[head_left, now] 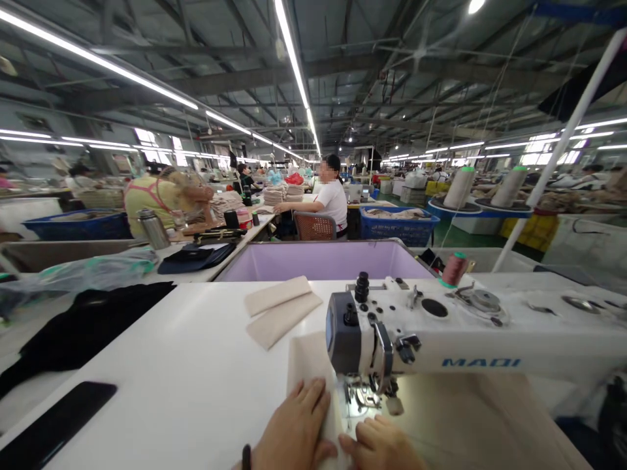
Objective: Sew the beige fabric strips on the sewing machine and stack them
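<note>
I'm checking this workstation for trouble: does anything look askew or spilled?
No spill shows. The two beige cloth strips left of the sewing machine lie at different angles, slightly askew, but no damage is visible.

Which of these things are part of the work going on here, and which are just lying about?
Part of the work, it seems:
cloth, under the left hand
sewing machine, with the right hand near its needle
spool, by the machine
two beige pieces, probably

Just lying about, apparently:
phone, near left
black cloth, beyond it
flask, farther back
</note>
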`<state>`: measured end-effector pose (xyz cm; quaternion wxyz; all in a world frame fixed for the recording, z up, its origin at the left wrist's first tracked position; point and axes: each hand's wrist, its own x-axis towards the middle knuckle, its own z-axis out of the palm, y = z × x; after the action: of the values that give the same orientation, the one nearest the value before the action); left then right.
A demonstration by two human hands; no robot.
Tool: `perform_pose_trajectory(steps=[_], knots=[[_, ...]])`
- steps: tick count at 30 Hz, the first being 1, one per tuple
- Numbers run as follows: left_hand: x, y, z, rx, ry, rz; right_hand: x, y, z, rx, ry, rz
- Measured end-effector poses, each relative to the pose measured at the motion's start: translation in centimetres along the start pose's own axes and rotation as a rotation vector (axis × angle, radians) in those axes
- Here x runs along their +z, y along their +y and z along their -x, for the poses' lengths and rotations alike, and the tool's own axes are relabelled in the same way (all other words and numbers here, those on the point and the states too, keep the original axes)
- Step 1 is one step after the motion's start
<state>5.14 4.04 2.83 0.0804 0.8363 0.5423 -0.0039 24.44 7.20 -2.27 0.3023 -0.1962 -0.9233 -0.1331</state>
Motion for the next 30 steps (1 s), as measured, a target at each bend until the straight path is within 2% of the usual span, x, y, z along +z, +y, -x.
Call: perform_pose_trajectory(steps=[3, 4, 6, 8, 12, 21, 30], knots=[[0.1, 0.6, 0.3, -0.015, 0.076, -0.025, -3.4, -0.5, -1.1, 0.140, -0.371, -0.172], [0.3, 0.6, 0.2, -0.003, 0.092, -0.043, -4.4, -0.4, -1.5, 0.147, -0.452, -0.190], [0.7, 0.5, 0.1, 0.035, 0.111, -0.065, -5.7, 0.2, -2.0, 0.161, -0.546, -0.213], [1.1, 0.2, 0.0, 0.062, 0.121, -0.084, -6.0, 0.7, -2.1, 0.176, -0.595, -0.226], [1.5, 0.0, -0.2, 0.099, 0.148, -0.084, -5.6, 1.2, -1.5, 0.169, -0.621, -0.240], [0.9, 0.9, -1.6, 0.187, 0.197, -0.028, -5.5, 1.5, -1.4, 0.143, -0.624, -0.231], [-0.3, 2.1, -1.7, 0.147, 0.052, -0.056, -5.7, 1.9, -1.2, 0.111, -0.588, -0.202]])
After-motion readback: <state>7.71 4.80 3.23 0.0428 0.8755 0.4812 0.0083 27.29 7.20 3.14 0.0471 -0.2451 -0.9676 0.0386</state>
